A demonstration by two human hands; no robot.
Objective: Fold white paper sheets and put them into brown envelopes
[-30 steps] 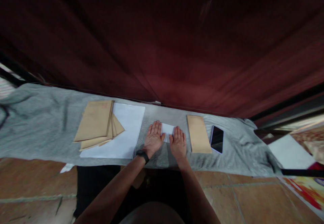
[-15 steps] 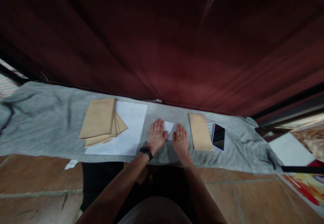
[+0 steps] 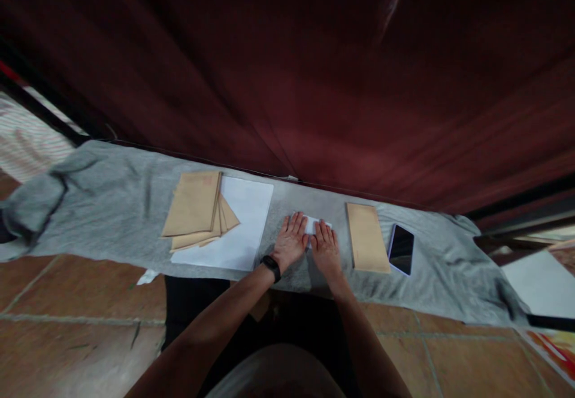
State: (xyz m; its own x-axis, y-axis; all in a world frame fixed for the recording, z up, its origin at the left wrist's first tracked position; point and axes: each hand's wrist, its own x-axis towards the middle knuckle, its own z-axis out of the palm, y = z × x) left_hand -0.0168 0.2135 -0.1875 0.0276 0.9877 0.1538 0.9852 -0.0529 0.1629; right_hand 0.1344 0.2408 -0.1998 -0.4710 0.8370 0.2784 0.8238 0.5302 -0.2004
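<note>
A small folded white sheet of paper [image 3: 311, 225] lies on the grey cloth, mostly covered by my hands. My left hand [image 3: 291, 241] rests flat on its left part, fingers stretched out, a dark band on the wrist. Pressed flat over the right part is my right hand [image 3: 326, 249], fingers extended and pointing away from me. The two thumbs nearly meet at the near side of the paper. To the right of my right hand, a brown envelope [image 3: 368, 237] lies by itself.
On the left, several brown envelopes [image 3: 193, 203] overlap a stack of white paper [image 3: 247, 224]. A phone [image 3: 401, 249] lies right of the single envelope. The grey cloth [image 3: 117, 206] covers a narrow surface along a dark red panel [image 3: 287, 86]. Tiled floor [image 3: 81, 302] shows below.
My right hand has slid inward over the paper, closer to my left hand, covering more of it. The whole view has shifted slightly.
</note>
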